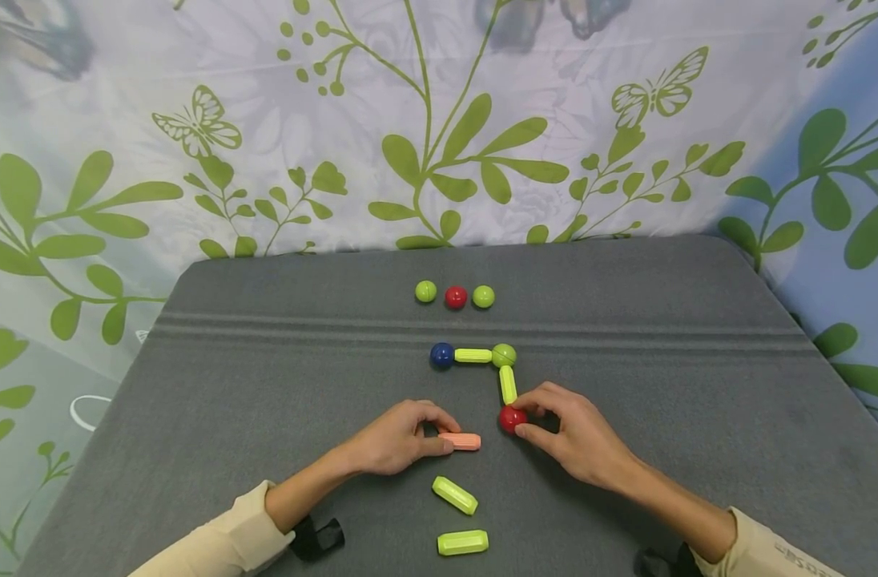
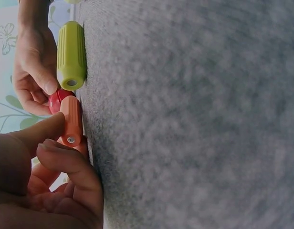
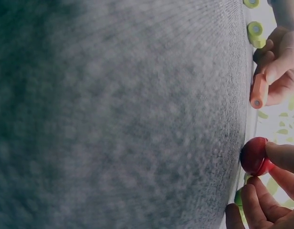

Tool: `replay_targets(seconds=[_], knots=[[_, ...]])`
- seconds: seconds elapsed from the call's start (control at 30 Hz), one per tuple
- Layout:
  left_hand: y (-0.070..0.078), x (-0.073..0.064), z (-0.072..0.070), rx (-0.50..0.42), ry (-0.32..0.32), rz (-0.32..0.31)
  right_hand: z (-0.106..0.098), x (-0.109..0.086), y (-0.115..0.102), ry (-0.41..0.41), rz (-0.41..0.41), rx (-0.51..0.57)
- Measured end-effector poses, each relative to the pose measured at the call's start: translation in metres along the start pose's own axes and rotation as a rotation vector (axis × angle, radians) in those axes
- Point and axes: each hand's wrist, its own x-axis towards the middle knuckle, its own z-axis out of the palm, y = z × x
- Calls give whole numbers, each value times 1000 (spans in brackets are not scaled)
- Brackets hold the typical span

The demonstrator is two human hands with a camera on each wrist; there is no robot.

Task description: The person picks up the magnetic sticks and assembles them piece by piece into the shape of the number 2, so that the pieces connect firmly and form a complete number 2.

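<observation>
My left hand (image 1: 403, 437) pinches an orange ribbed rod (image 1: 466, 441) between thumb and fingers, low over the grey table. In the left wrist view a small metal disc shows in the end of the orange rod (image 2: 71, 121). To the right, my right hand (image 1: 572, 433) holds a red ball (image 1: 512, 419) with thumb and fingertips. That ball sits at the near end of a yellow-green rod (image 1: 508, 385). This rod runs up to a green ball (image 1: 504, 355), from which another yellow-green rod (image 1: 473, 355) leads left to a dark blue ball (image 1: 442, 355).
Two loose yellow-green rods (image 1: 455, 495) lie on the grey table (image 1: 266, 385) toward its near edge. Farther back, a red ball (image 1: 456, 297) stands between two green balls (image 1: 425, 291). A leaf-patterned cloth (image 1: 324, 128) hangs behind the table.
</observation>
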Motion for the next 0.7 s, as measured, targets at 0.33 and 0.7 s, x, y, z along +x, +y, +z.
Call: replay_targets(seconds=[0.33, 0.7], knots=[[0, 3, -2, -15, 9, -5, 1, 0, 0, -5, 2, 4], [5, 16, -2, -28, 34, -20, 0, -1, -1, -10, 15, 2]])
